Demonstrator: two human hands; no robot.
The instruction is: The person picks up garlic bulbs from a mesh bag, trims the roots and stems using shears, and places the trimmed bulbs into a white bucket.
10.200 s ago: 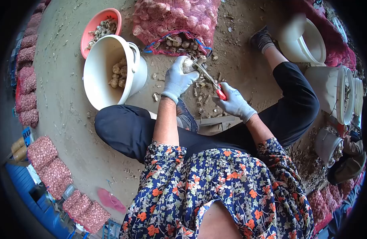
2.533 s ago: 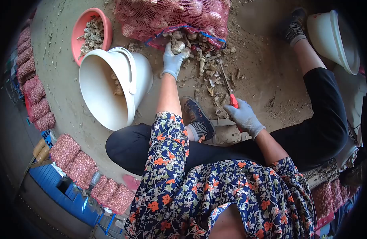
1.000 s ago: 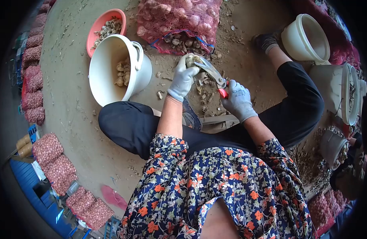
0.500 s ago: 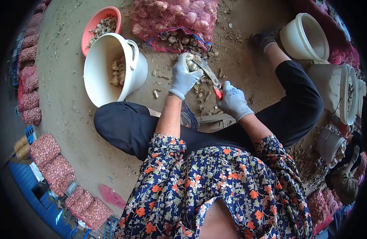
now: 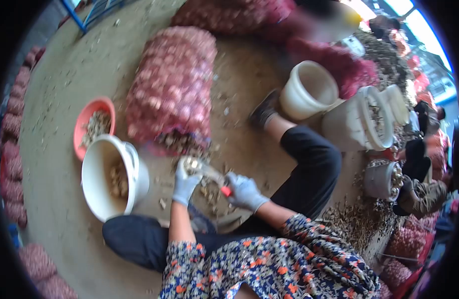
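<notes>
Gripping a garlic bulb [image 5: 191, 163] in its gloved fingers, the left hand [image 5: 183, 180] is closed around it just beneath the frayed open mouth of a red mesh sack [image 5: 172, 89], which lies at twelve o'clock from the hands on the dirt floor [image 5: 60, 89]. The right hand [image 5: 245, 192], in a pale glove too, sits at three o'clock from the left one and is clenched on the red handles of a pair of shears [image 5: 217, 180]. Their metal blades run toward ten o'clock and reach the bulb, though the blur hides whether they are parted or biting. Loose trimmings [image 5: 208, 193] litter the ground between the two hands. At nine o'clock from the left hand a white bucket [image 5: 141, 180] leans on its side with more bulbs inside, and an orange basin [image 5: 80, 124] of scraps sits just beside its rim at eleven o'clock. The person's right leg, in dark trousers, stretches toward one o'clock, and a cream pail [image 5: 294, 102] stands just past the foot. Farther out at three o'clock are more white tubs [image 5: 339, 129] holding garlic, and beside them another person's boot [image 5: 421, 197] shows near the edge of the view.
</notes>
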